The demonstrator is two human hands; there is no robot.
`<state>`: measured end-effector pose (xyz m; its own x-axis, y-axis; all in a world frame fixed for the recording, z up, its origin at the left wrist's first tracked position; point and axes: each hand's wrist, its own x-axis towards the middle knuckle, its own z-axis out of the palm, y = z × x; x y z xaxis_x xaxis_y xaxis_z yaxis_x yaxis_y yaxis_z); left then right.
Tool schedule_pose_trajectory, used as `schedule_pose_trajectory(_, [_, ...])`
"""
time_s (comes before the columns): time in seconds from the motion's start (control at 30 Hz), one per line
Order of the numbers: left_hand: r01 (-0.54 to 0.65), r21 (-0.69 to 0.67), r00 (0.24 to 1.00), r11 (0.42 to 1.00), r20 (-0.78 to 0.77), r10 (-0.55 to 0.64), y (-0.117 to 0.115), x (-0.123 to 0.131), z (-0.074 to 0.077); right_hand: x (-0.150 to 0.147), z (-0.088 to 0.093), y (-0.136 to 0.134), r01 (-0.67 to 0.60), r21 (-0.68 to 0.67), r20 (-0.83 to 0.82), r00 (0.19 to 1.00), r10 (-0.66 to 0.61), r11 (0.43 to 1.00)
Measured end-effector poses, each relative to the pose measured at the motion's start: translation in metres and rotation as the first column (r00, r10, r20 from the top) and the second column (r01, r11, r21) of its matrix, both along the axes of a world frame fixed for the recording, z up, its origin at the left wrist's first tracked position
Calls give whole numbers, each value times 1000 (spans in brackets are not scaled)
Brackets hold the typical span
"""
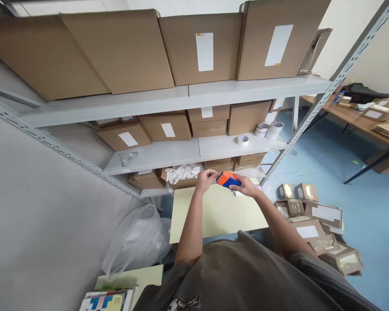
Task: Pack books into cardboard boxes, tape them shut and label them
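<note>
My right hand [245, 186] is closed around a small orange-and-blue hand-held device [228, 179], whose kind I cannot make out. The device is tilted above the pale yellow tabletop [214, 214], with a dark end pointing left. Beside that end is my left hand [206, 179], its fingertips pinched together. Whatever is between them, if anything, is too small to see. A small white-and-purple item [259, 188] lies on the table, partly covered by my right hand.
Metal shelving [178, 103] with cardboard boxes [204, 47] rises behind the table. Tape rolls [243, 140] sit on its middle shelf. A clear plastic bag [136, 237] bulges at left. Parcels [307, 231] are heaped on the floor at right, near a wooden desk [359, 114].
</note>
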<state>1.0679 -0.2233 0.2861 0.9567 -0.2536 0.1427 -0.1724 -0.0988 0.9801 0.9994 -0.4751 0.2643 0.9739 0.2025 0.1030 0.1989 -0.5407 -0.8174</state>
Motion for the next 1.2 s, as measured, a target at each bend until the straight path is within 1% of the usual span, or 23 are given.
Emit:
schedule_pose_trajectory(0.07, [-122,44,988,991,102,117,-13,-3,4,7,3,-7,-4,23,-1,1000,4,1000])
schedule_pose_trajectory(0.1, [-197,62,968,978,167,185,-19,-6,6,10,5,-10,-10,34,2,1000,10,999])
schedule_pose_trajectory(0.17, [-339,78,908,938,287,304,-33,-11,8,17,9,-19,-38,41,4,999,38,998])
schedule_pose_trajectory(0.23, [-425,81,855,901,361,371,-45,-14,7,23,12,-30,-75,32,5,997,75,997])
schedule_pose_trajectory(0.33, [-498,76,809,864,399,431,-56,-14,6,31,12,-50,-88,0,6,996,88,996])
schedule_pose_trajectory(0.43, [-603,58,751,796,379,541,-60,-8,8,38,6,-69,-76,-34,-7,997,76,996])
schedule_pose_trajectory(0.47, [-616,67,748,785,364,556,-60,-5,10,40,3,-74,-73,-38,-14,997,73,997])
schedule_pose_trajectory(0.5, [-611,84,759,788,346,551,-60,-3,13,42,1,-78,-69,-37,-22,997,68,997])
schedule_pose_trajectory(0.6, [-549,126,809,826,328,487,-63,1,20,49,-7,-83,-34,-36,-36,999,32,999])
schedule_pose_trajectory(0.67, [-534,121,810,837,359,464,-65,0,21,54,-10,-83,-3,-51,-29,1000,1,999])
schedule_pose_trajectory(0.73, [-530,121,799,839,402,447,-68,-5,19,61,-13,-82,19,-76,-19,1000,-21,997])
schedule_pose_trajectory(0.83, [-552,128,780,824,427,457,-71,-13,8,75,-15,-79,43,-155,5,999,-42,987])
schedule_pose_trajectory(0.9, [-585,115,768,803,395,504,-72,-17,0,87,-15,-77,87,-254,45,996,-78,963])
schedule_pose_trajectory(0.97, [-599,118,777,792,327,538,-70,-18,-7,103,-13,-77,150,-364,92,988,-125,919])
schedule_pose_trajectory(1.03, [-607,125,782,785,271,562,-66,-17,-11,121,-8,-78,181,-446,132,982,-135,876])
schedule_pose_trajectory(1.1, [-621,117,773,775,253,582,-62,-16,-12,141,-3,-78,181,-491,166,980,-112,852])
schedule_pose_trajectory(1.2, [-632,97,762,769,259,593,-57,-16,-10,170,6,-74,186,-512,192,976,-99,839])
